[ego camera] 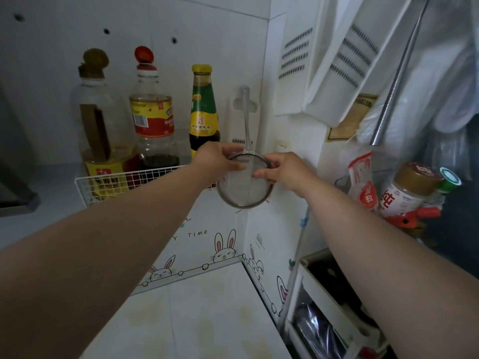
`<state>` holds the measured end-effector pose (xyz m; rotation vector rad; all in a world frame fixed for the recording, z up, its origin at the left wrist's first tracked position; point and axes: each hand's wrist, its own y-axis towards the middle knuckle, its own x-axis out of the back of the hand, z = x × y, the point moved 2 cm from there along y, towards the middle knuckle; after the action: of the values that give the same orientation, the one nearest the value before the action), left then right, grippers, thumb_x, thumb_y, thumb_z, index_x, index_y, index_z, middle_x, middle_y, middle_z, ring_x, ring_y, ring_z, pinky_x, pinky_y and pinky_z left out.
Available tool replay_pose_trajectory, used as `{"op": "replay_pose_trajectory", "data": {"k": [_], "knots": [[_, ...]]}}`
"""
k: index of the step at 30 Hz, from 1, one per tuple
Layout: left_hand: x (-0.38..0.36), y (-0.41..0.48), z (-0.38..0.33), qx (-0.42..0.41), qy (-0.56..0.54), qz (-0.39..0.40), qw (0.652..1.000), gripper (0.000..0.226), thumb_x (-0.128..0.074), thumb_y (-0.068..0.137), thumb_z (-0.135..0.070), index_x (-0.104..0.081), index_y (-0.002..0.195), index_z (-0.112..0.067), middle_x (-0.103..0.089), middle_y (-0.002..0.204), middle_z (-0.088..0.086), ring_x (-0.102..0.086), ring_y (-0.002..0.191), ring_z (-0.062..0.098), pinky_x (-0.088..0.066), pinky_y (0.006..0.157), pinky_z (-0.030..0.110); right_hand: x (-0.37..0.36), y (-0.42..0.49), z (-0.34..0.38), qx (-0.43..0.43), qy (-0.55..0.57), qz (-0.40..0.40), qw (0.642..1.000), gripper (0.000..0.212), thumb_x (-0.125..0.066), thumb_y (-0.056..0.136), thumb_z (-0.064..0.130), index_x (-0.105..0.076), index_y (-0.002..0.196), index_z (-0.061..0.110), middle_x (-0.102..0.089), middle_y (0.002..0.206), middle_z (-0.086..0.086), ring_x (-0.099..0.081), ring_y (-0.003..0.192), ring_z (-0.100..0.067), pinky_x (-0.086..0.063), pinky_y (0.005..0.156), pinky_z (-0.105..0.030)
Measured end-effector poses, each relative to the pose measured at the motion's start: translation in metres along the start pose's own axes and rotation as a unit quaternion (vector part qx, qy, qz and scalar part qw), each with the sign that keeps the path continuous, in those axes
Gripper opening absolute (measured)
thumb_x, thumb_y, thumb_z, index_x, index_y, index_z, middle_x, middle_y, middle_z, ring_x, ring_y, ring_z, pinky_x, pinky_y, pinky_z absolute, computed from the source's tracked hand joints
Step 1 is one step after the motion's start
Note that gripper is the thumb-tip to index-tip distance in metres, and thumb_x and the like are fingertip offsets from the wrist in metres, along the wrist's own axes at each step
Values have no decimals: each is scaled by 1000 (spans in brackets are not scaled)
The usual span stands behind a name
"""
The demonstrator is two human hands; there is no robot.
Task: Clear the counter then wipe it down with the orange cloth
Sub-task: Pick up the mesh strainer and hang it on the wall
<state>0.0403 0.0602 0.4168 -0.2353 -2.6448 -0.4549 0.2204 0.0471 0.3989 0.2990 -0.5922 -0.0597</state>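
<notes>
Round steel mesh strainer point(245, 189) hanging in tiled corner, left hand point(216, 159) and right hand point(286, 172) at its rim, fingers point(259, 174) pinching it

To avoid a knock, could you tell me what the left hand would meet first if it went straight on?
The left hand grips the strainer; straight on, likely the tiled wall behind, depth unclear.

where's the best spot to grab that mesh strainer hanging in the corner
Probably the metal rim, from the front, at its upper sides, where the left hand and right hand hold it now. The strainer hangs close to the wall, its thin handle running up to the hook, so the rim is the firm, open part.
</notes>
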Motion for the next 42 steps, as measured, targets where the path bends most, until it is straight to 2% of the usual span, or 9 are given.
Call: {"op": "replay_pose_trajectory", "data": {"k": [5, 16, 21, 24, 27, 30, 33, 36, 42], "knots": [[-4, 2, 4, 12, -14, 2, 1000, 55, -78, 72, -10, -61, 124, -16, -66, 120, 2, -59, 92, 9, -49, 86, 22, 1, -2, -1, -10, 23, 14, 1000, 21, -79, 74, 15, -71, 93, 17, -63, 70, 5, -57, 67, -9, -49, 66, -23], [-21, -8, 24, 6, -11, 12, 1000, 53, -70, 81, -8, -55, 130, -18, -61, 128, 0, -55, 103, 7, -42, 89, 15, 0, -11, -19, -36, 47, 40, 997, 36, -70, 81, 2, -65, 115, 12, -65, 89, -2, -58, 87, -13, -48, 83, -25], [-36, -19, 36, 9, 37, 47, 998, 54, -63, 87, -13, -46, 137, -25, -58, 131, 2, -53, 118, 21, -41, 86, 24, 4, -7, -33, -55, -111, 9, 992, 28, -69, 81, 11, -64, 108, 9, -69, 106, -14, -63, 102, -30, -47, 97, -48], [-47, -26, 48, 18, 109, 74, 991, 66, -63, 87, -23, -31, 145, -29, -46, 143, 8, -49, 121, 24, -39, 84, 24, -1, -11, -32, -69, -215, 1, 974, 31, -67, 82, 20, -58, 112, 14, -66, 110, -7, -60, 103, -28, -48, 92, -41], [-52, -34, 61, 41, 146, 98, 984, 74, -65, 85, -33, -25, 148, -28, -34, 151, 10, -48, 120, 21, -44, 84, 23, -10, -14, -30, -81, -259, -12, 963, 48, -64, 86, 18, -46, 131, 12, -54, 132, -11, -51, 119, -29, -42, 98, -35], [-49, -44, 73, 66, 106, 110, 986, 72, -67, 84, -33, -29, 145, -28, -36, 150, 8, -52, 105, 14, -48, 69, 22, -18, -18, -32, -88, -277, -18, 957, 63, -61, 88, 21, -33, 143, 11, -41, 146, -11, -42, 130, -29, -36, 104, -33], [-41, -57, 85, 89, 81, 103, 987, 63, -68, 83, -32, -41, 140, -27, -45, 143, 7, -54, 113, 17, -47, 81, 27, -37, -22, -34, -94, -214, 11, 972, 70, -64, 87, 18, -28, 147, 11, -38, 149, -12, -41, 132, -27, -35, 106, -32], [-30, -74, 99, 93, 83, 93, 988, 52, -68, 83, -35, -52, 131, -26, -53, 137, -2, -56, 108, 16, -44, 87, 26, -66, -29, -37, -77, -172, 29, 982, 65, -69, 84, 14, -40, 141, 7, -42, 145, -14, -41, 132, -27, -32, 111, -36], [-2, -132, 158, 140, 112, 104, 978, 31, -69, 82, -33, -67, 112, -25, -68, 109, -8, -61, 88, 4, -46, 78, 18, -153, -61, -48, -69, -122, 132, 981, 42, -71, 81, 13, -60, 121, 14, -57, 125, -6, -58, 107, -21, -42, 82, -24]]}}
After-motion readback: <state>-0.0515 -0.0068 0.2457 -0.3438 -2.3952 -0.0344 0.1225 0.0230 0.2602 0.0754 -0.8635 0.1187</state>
